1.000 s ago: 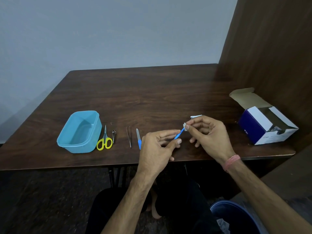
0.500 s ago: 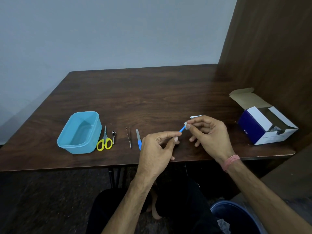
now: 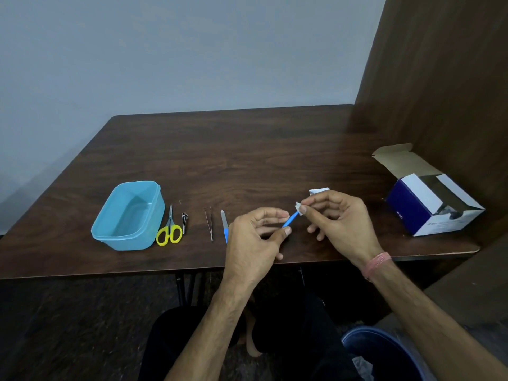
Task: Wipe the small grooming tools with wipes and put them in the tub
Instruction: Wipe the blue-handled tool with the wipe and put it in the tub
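Note:
My left hand (image 3: 253, 237) pinches the near end of a thin blue-handled tool (image 3: 290, 220) over the table's front edge. My right hand (image 3: 341, 224) pinches a small white wipe (image 3: 298, 209) round the tool's far tip. A light blue tub (image 3: 129, 215) stands open at the left. Beside it lie yellow-handled scissors (image 3: 169, 229), a small nail clipper (image 3: 184, 220), tweezers (image 3: 209, 222) and a blue-handled file (image 3: 224, 224), partly hidden by my left hand.
An open blue and white box (image 3: 431, 207) sits at the table's right end beside a brown wall panel. A white wrapper (image 3: 319, 191) lies behind my right hand. A blue bin (image 3: 384, 353) stands on the floor at the lower right.
The wipe in my right hand has slid along the blue tool towards its far tip, baring more of the blue shaft. My left hand has hardly moved.

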